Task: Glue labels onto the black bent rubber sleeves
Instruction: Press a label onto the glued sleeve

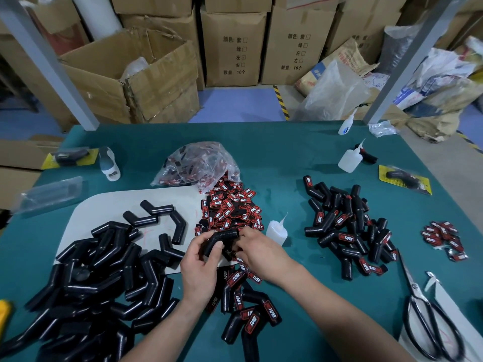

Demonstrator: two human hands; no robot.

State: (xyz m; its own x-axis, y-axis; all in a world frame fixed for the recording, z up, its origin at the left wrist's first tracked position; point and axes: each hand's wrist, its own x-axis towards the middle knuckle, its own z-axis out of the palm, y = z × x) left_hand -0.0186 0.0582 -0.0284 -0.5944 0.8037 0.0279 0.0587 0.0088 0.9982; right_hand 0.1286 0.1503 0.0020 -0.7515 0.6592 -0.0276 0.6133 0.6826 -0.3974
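My left hand point(200, 259) grips a black bent rubber sleeve point(222, 237) above the table's middle. My right hand point(257, 250) touches the same sleeve from the right, fingers pinched near its underside; whether a label is between them is hidden. A heap of red-and-black labels point(230, 207) lies just beyond my hands, spilling from a clear bag point(198, 163). Unlabelled sleeves point(99, 278) are piled at the left. Labelled sleeves point(245, 309) lie under my wrists, and another labelled pile point(347, 228) sits at the right. A glue bottle point(277, 231) stands right of my hands.
Two more glue bottles point(350, 159) point(346, 126) stand at the back right. Scissors point(428, 314) lie at the right front, a small label heap point(444, 239) beyond them. A white mat point(99, 207) lies under the left sleeves. Cardboard boxes point(232, 45) stand behind the green table point(274, 158).
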